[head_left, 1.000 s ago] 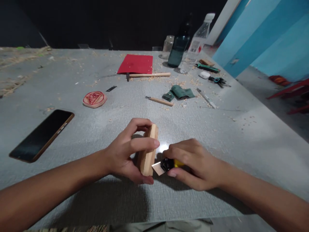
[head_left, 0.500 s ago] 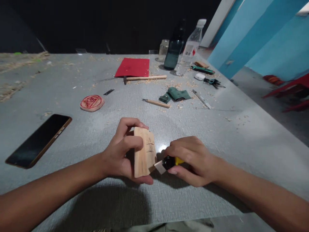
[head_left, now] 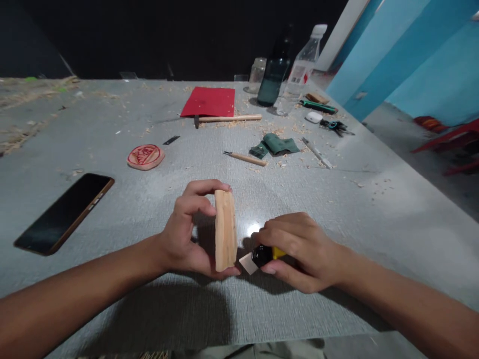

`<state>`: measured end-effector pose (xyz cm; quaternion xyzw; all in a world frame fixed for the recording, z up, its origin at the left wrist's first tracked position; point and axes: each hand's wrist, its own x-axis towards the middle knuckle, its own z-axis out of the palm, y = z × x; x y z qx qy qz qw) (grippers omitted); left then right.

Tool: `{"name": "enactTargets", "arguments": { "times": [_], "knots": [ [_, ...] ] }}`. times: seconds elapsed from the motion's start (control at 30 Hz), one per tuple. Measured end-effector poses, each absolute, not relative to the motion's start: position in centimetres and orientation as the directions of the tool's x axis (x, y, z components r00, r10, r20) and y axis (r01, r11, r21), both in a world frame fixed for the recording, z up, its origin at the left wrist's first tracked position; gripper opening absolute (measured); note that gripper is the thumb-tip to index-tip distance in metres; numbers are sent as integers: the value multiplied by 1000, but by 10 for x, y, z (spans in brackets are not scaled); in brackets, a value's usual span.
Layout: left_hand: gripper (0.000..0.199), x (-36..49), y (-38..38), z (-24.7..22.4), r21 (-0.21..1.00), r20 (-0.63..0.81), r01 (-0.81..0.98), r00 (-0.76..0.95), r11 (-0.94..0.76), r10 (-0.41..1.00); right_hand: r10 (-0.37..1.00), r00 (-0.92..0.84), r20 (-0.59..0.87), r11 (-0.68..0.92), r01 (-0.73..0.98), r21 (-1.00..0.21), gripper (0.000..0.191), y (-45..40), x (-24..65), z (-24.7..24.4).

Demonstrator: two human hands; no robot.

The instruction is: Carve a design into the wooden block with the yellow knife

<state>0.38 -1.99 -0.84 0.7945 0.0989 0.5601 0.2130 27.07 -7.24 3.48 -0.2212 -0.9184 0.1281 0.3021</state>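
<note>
A pale block of wood (head_left: 225, 232) stands on edge in my left hand (head_left: 190, 229), its narrow side turned towards me. My thumb grips it at the bottom and my fingers at the top. In my right hand (head_left: 297, 252), the fingers wrap round a black and yellow utility knife (head_left: 264, 255). Its short, wide blade points left at the lower part of the block, with a small gap between blade and wood. The block's marked face is mostly hidden from view.
A phone (head_left: 65, 214) lies left, near a carved wooden seal (head_left: 145, 156) with red on its face. Beyond my hands are a gouge (head_left: 245, 158), green sandpaper (head_left: 277, 144), a hammer (head_left: 228, 118) and a red sheet (head_left: 209, 101). Bottles (head_left: 275, 75) and shavings are at the back.
My left hand has turned the block so its edge faces me and the marked face is turned away. The knife has stayed nearly where it was, now slightly apart from the wood.
</note>
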Motion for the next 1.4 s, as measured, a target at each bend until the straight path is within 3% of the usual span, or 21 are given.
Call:
{"name": "enactTargets", "arguments": {
  "times": [0.27,0.43,0.6,0.7,1.0,1.17,1.4],
  "knots": [
    [94,0,-18,-4,522,741,-35,513,-852,433,530,-681,505,827,282,-486,27,-80,263,38],
    [113,-2,-18,-4,607,646,-1,584,-795,492,661,-612,435,698,287,-656,23,-87,261,45],
    [128,-4,-19,-3,687,517,60,660,-724,545,758,-595,266,493,256,-832,28,-89,260,54],
    [127,-3,-20,-2,721,461,76,689,-689,559,761,-625,176,412,256,-875,31,-89,257,57],
    [116,0,-23,-1,765,385,137,687,-630,617,750,-654,103,359,271,-893,40,-89,256,61],
    [113,3,-21,-1,787,381,141,655,-601,653,800,-537,267,531,427,-732,38,-75,259,53],
    [110,4,-22,-1,803,363,161,632,-574,685,846,-416,333,525,547,-651,38,-57,267,42]
  ]
}}
